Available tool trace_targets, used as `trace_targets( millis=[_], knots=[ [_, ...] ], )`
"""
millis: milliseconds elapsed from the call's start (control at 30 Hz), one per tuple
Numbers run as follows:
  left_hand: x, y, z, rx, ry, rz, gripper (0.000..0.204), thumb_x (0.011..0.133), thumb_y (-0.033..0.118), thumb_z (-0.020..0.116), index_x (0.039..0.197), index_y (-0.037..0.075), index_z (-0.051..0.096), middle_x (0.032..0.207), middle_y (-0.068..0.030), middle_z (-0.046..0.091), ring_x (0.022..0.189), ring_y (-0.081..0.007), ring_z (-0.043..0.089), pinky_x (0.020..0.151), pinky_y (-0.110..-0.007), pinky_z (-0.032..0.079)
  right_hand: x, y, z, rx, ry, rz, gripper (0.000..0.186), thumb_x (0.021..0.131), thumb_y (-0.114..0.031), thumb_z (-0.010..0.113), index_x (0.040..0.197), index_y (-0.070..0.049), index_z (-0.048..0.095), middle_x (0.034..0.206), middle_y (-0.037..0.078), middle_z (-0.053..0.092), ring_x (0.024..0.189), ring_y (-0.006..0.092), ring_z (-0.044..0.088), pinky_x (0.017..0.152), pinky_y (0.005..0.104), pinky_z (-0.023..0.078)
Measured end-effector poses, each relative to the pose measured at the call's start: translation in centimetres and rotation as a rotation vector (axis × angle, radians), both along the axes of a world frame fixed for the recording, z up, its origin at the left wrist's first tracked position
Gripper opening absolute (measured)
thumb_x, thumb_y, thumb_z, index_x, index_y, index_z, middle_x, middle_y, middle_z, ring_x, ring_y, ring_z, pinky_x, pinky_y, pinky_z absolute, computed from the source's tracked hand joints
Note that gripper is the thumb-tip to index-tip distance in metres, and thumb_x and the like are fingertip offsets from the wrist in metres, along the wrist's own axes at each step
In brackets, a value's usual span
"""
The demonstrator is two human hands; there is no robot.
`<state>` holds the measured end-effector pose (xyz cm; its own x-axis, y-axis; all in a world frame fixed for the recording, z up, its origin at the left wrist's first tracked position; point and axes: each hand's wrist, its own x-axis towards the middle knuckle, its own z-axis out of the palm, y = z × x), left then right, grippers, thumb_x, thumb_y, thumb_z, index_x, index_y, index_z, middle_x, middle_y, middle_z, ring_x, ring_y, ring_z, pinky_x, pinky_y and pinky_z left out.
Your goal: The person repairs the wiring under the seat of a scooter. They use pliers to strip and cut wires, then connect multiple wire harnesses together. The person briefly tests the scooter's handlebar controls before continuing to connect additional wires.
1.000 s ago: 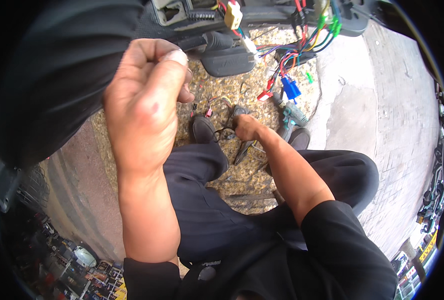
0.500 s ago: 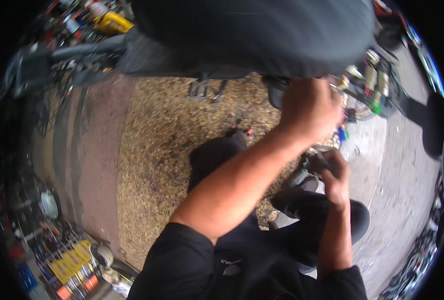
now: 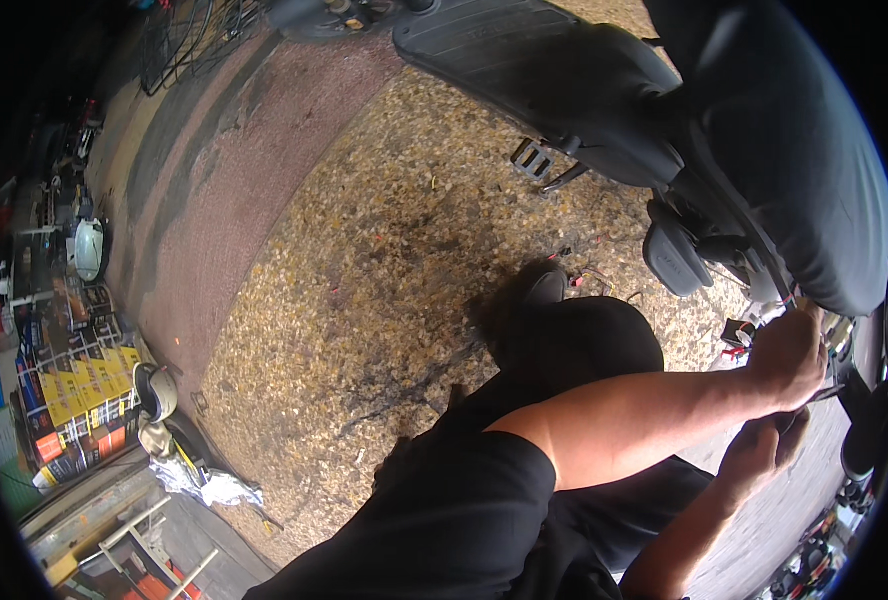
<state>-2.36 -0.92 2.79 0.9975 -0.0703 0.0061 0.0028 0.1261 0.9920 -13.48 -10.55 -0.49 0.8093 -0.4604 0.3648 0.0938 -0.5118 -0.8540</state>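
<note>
A scooter's padded black seat [image 3: 789, 150] fills the upper right. My left hand [image 3: 792, 350] reaches across to the rear underside of the seat, its fingers closed at the wiring there; what they pinch is hidden. Just below it, my right hand [image 3: 764, 447] is curled, and its grip is mostly out of sight. A thin dark piece [image 3: 826, 394] juts out between the two hands; I cannot tell which one holds it. Close to my left hand, a small dark part with red bits [image 3: 738, 335] shows against the ground.
The scooter's footboard [image 3: 509, 50] stretches toward the top, with a footpeg [image 3: 532, 158] and a black hanging cover [image 3: 676, 250] below. Wires [image 3: 592, 278] lie on the pebbled ground near my shoe. Stacked yellow and orange boxes [image 3: 84, 390] and a helmet [image 3: 154, 391] stand at the left.
The view has swung left, so the scooter and both hands appear farther right. My left hand stays at the seat's underside, and my right hand is now close beneath it.
</note>
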Motion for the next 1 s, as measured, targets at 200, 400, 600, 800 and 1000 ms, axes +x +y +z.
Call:
trace_targets(
  millis=[200,400,600,800,1000],
  knots=[
    [0.0,1.0,0.4,-0.017,-0.040,-0.069,0.020,0.087,0.010,0.056,0.098,-0.007,0.058,0.080,-0.0277,0.064,0.076,-0.0421,0.067,0.070,-0.050,0.054,-1.0,0.5,0.7,0.110,0.014,0.082,0.060,0.089,-0.019,0.063,0.138,0.011,0.045,0.125,0.023,0.060,0.113,0.0285,0.059,0.100,0.0365,0.047],
    [0.0,2.9,1.5,-0.135,0.000,-0.078,0.019,0.086,0.007,0.056,0.096,-0.009,0.060,0.086,-0.0300,0.065,0.084,-0.0435,0.067,0.079,-0.049,0.054,-1.3,0.5,2.2,0.625,0.027,0.340,0.048,0.100,-0.021,0.056,0.139,0.004,0.048,0.136,0.017,0.056,0.118,0.0194,0.058,0.102,0.0309,0.045],
    [0.5,4.7,0.3,-0.148,-0.167,-0.110,0.015,0.087,0.008,0.060,0.080,-0.005,0.062,0.070,-0.0218,0.066,0.059,-0.0333,0.066,0.059,-0.044,0.052,-0.3,2.2,2.4,0.536,0.101,0.550,0.056,0.085,-0.031,0.071,0.121,0.010,0.058,0.109,0.017,0.066,0.101,0.0252,0.063,0.093,0.0365,0.048],
    [1.4,6.8,0.1,-0.011,-0.294,-0.095,0.017,0.089,0.008,0.057,0.076,-0.001,0.062,0.063,-0.0102,0.064,0.055,-0.0169,0.060,0.052,-0.032,0.047,2.1,5.4,3.8,0.608,0.122,0.724,0.025,0.079,0.017,0.062,0.099,0.002,0.061,0.096,0.007,0.063,0.087,0.0126,0.064,0.077,0.0284,0.055],
    [1.2,6.6,0.6,-0.125,0.018,-0.197,0.010,0.094,0.010,0.055,0.087,0.003,0.057,0.073,-0.0028,0.061,0.057,-0.0052,0.049,0.053,-0.020,0.040,2.3,0.8,5.2,0.490,-0.055,0.742,0.032,0.076,-0.002,0.078,0.102,0.004,0.059,0.113,0.025,0.065,0.091,0.0273,0.070,0.080,0.0395,0.058]
  ],
)
